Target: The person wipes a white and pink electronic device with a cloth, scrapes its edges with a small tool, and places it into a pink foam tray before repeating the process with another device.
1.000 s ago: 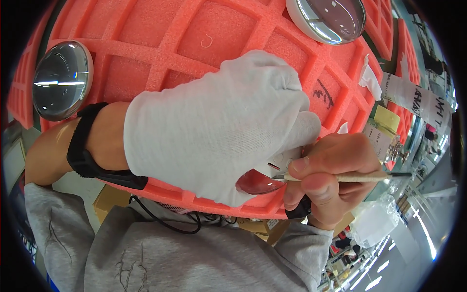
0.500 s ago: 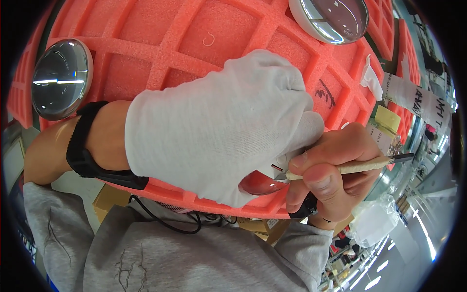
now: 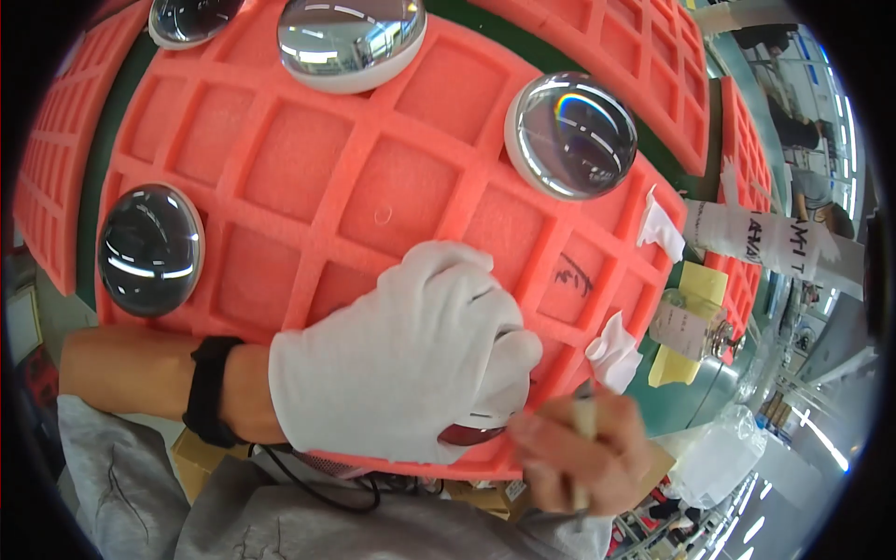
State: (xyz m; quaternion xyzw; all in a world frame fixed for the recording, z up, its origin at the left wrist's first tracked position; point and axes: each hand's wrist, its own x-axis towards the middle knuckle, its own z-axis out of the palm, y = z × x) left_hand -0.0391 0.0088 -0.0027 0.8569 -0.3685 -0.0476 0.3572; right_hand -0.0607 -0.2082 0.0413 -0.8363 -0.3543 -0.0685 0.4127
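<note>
My left hand (image 3: 401,359), in a white cloth glove, is closed around a glass lens (image 3: 467,435) above the near part of the pink foam tray (image 3: 313,219). Only a reddish-looking sliver of that lens shows below the fingers. Just to its right, my bare right hand (image 3: 593,453) is closed on a slim tool with a pale wrapped handle (image 3: 584,420). Motion blurs this hand, and the tool's tip cannot be made out. Domed clear lenses sit on the tray: one at the left (image 3: 149,250), one at the far middle (image 3: 350,42), one at the right (image 3: 572,137).
Another lens (image 3: 194,21) lies at the far left. Right of the tray are crumpled white wipes (image 3: 614,355), a labelled glass bottle (image 3: 681,327) by yellow sponges (image 3: 702,283), and a white-wrapped roll (image 3: 747,233). More pink foam trays (image 3: 616,47) lie beyond on a green surface.
The view has shifted, showing more of the tray. My right hand has drawn back from the lens, and its tool has swung from lying sideways to pointing away from me. My left hand keeps its hold.
</note>
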